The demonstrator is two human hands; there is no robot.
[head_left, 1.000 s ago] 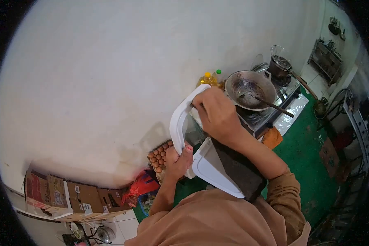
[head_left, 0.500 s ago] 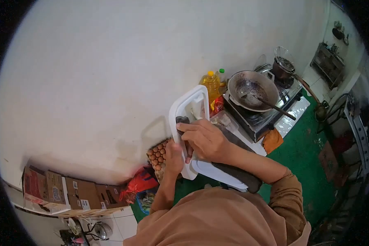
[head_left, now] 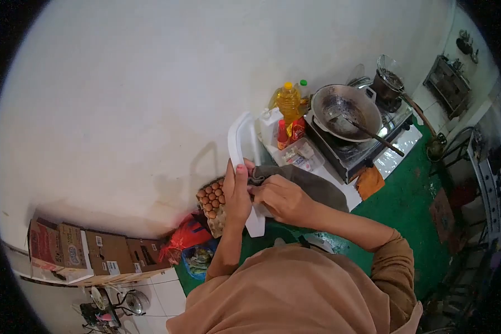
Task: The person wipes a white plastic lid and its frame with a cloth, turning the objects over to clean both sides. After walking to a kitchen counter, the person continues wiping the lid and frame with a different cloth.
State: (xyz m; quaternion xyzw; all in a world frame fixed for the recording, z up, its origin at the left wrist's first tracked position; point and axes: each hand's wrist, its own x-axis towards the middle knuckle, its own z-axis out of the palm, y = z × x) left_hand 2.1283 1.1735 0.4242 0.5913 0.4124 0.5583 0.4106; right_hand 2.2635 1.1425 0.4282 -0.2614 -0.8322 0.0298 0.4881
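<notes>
My left hand (head_left: 239, 192) is closed around the edge of a white plastic lid (head_left: 236, 139) with a raised rim, held up almost edge-on. My right hand (head_left: 283, 200) presses a dark grey cloth (head_left: 317, 183) against the lid beside my left fingers. The cloth's loose part spreads to the right, over my right forearm's far side. My right fingertips are partly hidden by the cloth and the lid. Left of the lid is a tray of brown eggs (head_left: 210, 199).
A wok (head_left: 339, 100) with a long-handled spatula (head_left: 381, 139) rests on a gas stove (head_left: 334, 156). Nearby stand an oil bottle (head_left: 288, 103), a red-capped sauce bottle (head_left: 282, 133) and a clear box (head_left: 303, 156). An orange cloth (head_left: 369, 183) hangs by the stove. Cardboard boxes (head_left: 100, 250) line the left.
The lid has turned from showing its inner face to nearly edge-on. My left hand has moved up along it, and the cloth is now bunched lower, near both hands.
</notes>
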